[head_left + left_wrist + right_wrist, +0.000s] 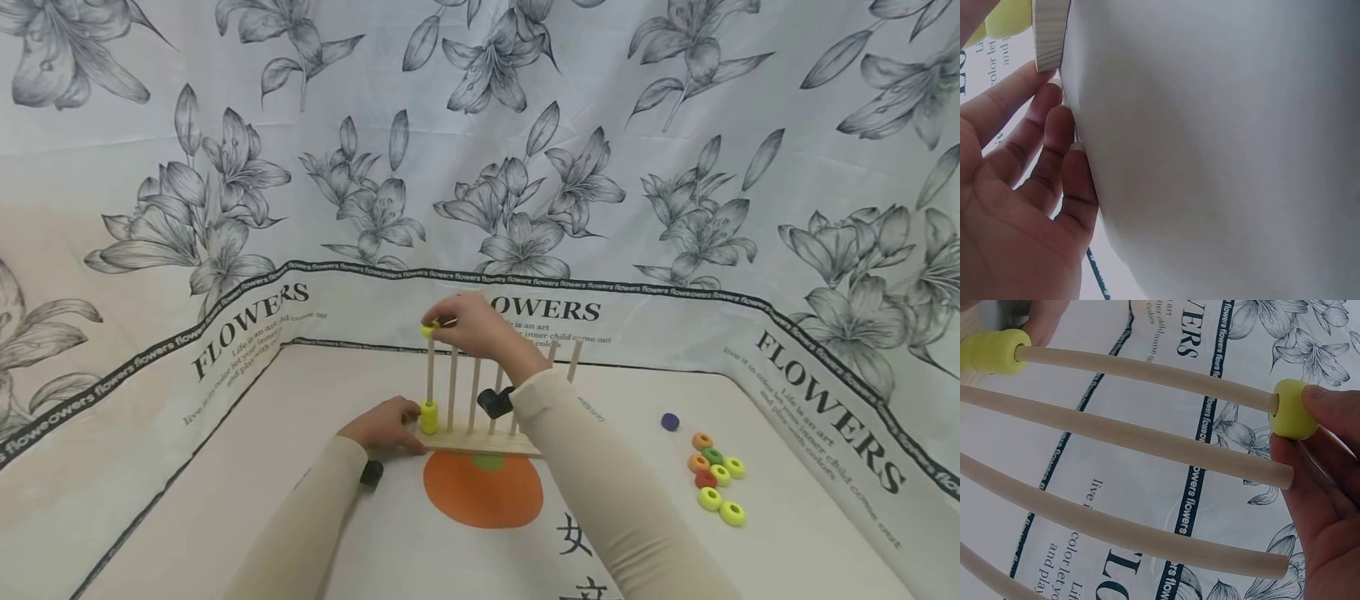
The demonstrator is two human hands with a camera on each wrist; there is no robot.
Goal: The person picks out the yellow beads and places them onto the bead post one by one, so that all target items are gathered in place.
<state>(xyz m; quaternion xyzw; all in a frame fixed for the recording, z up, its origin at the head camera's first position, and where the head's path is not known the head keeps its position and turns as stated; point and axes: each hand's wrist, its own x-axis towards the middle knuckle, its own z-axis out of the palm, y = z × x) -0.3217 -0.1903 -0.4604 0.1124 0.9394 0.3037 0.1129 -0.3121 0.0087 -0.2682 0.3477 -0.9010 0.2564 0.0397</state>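
Note:
My right hand (474, 327) pinches a yellow bead (1294, 409) between thumb and fingers, at the top of the leftmost wooden rod (1147, 370). The rod's tip is inside the bead's hole. Lower on that rod, yellow beads (428, 418) sit stacked at the bottom. The rod stands in a pale wooden base (480, 443) with a row of other upright rods. My left hand (386, 425) holds the base's left end, beside the stacked beads. In the left wrist view, a fingertip (1044, 70) touches the base's end.
Loose beads lie on the table to the right: several yellow beads (732, 513), a red bead (705, 480), a green bead (712, 455), orange beads (702, 441) and a blue bead (670, 422). A printed orange shape (483, 492) is in front of the base. Flower-patterned cloth (495, 200) surrounds the table.

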